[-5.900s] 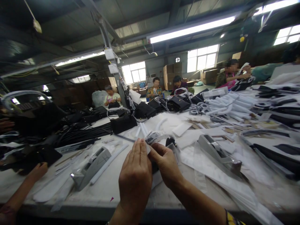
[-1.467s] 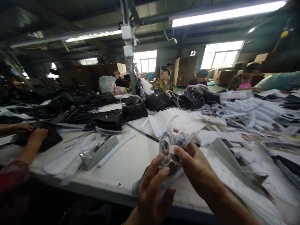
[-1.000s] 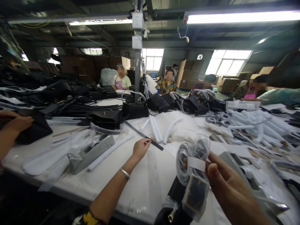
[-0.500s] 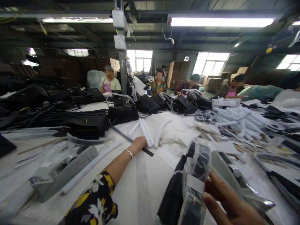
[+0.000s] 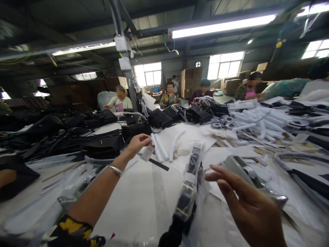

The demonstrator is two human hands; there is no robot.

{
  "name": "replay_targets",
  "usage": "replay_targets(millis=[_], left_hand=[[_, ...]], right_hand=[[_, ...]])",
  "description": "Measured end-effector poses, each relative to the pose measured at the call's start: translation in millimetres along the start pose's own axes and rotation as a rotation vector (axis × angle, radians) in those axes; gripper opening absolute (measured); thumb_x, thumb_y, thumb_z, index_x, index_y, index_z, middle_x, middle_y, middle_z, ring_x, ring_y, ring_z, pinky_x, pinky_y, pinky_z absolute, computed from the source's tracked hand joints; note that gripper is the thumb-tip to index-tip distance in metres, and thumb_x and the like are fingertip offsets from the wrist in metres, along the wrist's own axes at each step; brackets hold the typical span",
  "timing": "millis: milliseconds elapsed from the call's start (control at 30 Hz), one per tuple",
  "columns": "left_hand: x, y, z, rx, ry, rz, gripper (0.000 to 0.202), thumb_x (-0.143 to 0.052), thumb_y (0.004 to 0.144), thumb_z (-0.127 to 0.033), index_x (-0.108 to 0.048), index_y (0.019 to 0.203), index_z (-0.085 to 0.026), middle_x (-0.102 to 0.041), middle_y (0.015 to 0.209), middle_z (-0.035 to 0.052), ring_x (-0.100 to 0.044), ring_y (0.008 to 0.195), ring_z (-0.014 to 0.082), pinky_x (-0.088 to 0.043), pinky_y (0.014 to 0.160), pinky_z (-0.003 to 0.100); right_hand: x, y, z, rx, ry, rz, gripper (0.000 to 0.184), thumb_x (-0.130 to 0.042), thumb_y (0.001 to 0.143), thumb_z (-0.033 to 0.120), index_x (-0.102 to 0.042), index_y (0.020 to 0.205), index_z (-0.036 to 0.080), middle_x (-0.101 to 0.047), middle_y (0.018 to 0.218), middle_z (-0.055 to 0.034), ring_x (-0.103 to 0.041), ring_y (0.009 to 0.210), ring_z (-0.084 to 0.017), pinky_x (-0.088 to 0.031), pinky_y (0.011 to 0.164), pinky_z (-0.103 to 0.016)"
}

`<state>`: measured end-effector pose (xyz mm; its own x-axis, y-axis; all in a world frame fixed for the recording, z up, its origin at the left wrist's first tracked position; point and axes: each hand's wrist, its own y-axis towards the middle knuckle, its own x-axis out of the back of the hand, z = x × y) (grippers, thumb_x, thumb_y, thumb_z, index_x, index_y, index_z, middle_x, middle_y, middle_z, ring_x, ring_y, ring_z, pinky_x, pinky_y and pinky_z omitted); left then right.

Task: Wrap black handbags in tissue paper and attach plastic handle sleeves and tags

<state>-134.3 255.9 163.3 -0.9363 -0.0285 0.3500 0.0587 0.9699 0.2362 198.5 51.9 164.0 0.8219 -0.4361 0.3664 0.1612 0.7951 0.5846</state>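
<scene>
Head view: left hand (image 5: 135, 144) pinches translucent film (image 5: 147, 153), right hand (image 5: 246, 202) gapes beside a strap (image 5: 187, 195) (glossy, plastic-wrapped).

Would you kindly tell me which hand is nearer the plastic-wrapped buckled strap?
The right hand, just right of the strap, contact unclear. The left hand is farther off, beyond it to the left, holding a small clear packet.

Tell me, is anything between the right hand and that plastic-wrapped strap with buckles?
Nothing visible is. The open right hand is right beside the plastic-wrapped strap; whether they touch is unclear. The grey tape dispenser lies beyond the hand, not between them.
</scene>
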Motion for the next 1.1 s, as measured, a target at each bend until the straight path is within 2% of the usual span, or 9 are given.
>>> replay_targets(millis=[167,300,400,500,633,733,867,1000,1100], left_hand=[[3.6,-33,-76,-0.032,-0.191,0.011,0.043,-0.08,0.073,-0.047,-0.066,0.094,-0.013,-0.074,0.093,0.0099,-0.071,0.086,0.0218,-0.055,0.09,0.043],[-10.5,-57,-125,-0.069,-0.273,0.067,0.039,-0.081,0.072,-0.045,-0.067,0.091,-0.014,-0.074,0.094,0.0084,-0.07,0.087,0.0203,-0.054,0.092,0.04],[-24.3,-74,-149,-0.096,-0.315,0.118,0.037,-0.081,0.072,-0.044,-0.067,0.09,-0.015,-0.074,0.094,0.0073,-0.07,0.087,0.0202,-0.054,0.092,0.038],[-33.5,-87,-160,-0.111,-0.33,0.157,0.034,-0.08,0.074,-0.042,-0.067,0.089,-0.014,-0.074,0.093,0.0078,-0.07,0.087,0.0207,-0.054,0.09,0.037],[-35.0,-99,-165,-0.142,-0.342,0.142,0.03,-0.078,0.077,-0.039,-0.066,0.093,-0.017,-0.074,0.088,0.0043,-0.069,0.088,0.0179,-0.052,0.088,0.031],[-33.5,-105,-172,-0.167,-0.331,0.141,0.042,-0.08,0.073,-0.034,-0.065,0.109,-0.02,-0.073,0.09,0.0029,-0.068,0.094,0.0188,-0.049,0.091,0.032],[-36.2,-114,-188,-0.204,-0.294,0.181,0.053,-0.079,0.073,-0.041,-0.063,0.119,-0.02,-0.07,0.093,0.0034,-0.067,0.096,0.0212,-0.048,0.095,0.036],[-44.8,-127,-205,-0.243,-0.191,0.174,0.047,-0.073,0.079,-0.056,-0.066,0.105,-0.017,-0.068,0.084,0.0026,-0.067,0.085,0.0185,-0.05,0.084,0.032],[-50.8,-136,-213,-0.264,-0.115,0.171,0.043,-0.078,0.075,-0.054,-0.067,0.09,-0.015,-0.067,0.077,0.0021,-0.063,0.074,0.015,-0.048,0.073,0.027]], right_hand=[[-15,46,20,0.073,0.313,0.168,0.024,-0.064,0.091,0.039,-0.075,0.108,0.025,-0.074,0.112,-0.0053,-0.071,0.102,-0.024,-0.058,0.093,-0.036],[-40,90,36,0.129,0.499,0.337,0.033,-0.065,0.09,0.037,-0.071,0.119,0.022,-0.071,0.121,-0.0067,-0.067,0.112,-0.022,-0.056,0.098,-0.036],[-53,112,42,0.141,0.531,0.481,0.036,-0.067,0.088,0.04,-0.071,0.118,0.02,-0.072,0.117,-0.007,-0.067,0.11,-0.022,-0.054,0.098,-0.037],[-53,123,45,0.148,0.553,0.559,0.033,-0.069,0.085,0.044,-0.076,0.102,0.016,-0.077,0.102,-0.0078,-0.072,0.096,-0.022,-0.055,0.092,-0.037],[-35,131,54,0.199,0.594,0.412,0.031,-0.075,0.079,0.042,-0.078,0.095,0.015,-0.078,0.094,-0.0071,-0.072,0.088,-0.021,-0.056,0.087,-0.036],[-20,137,68,0.361,0.505,0.261,0.023,-0.073,0.082,0.038,-0.079,0.094,0.018,-0.077,0.096,-0.0046,-0.071,0.091,-0.02,-0.054,0.091,-0.036],[-5,136,88,0.574,0.317,0.205,0.016,-0.067,0.088,0.03,-0.078,0.094,0.02,-0.076,0.099,-0.0037,-0.069,0.094,-0.019,-0.053,0.093,-0.035],[1,129,97,0.696,0.242,0.216,0.015,-0.064,0.089,0.024,-0.078,0.093,0.019,-0.075,0.1,-0.0035,-0.069,0.095,-0.019,-0.053,0.093,-0.033],[3,122,97,0.77,0.24,0.2,0.014,-0.065,0.089,0.022,-0.078,0.091,0.018,-0.075,0.098,-0.0043,-0.07,0.092,-0.018,-0.054,0.089,-0.032]])
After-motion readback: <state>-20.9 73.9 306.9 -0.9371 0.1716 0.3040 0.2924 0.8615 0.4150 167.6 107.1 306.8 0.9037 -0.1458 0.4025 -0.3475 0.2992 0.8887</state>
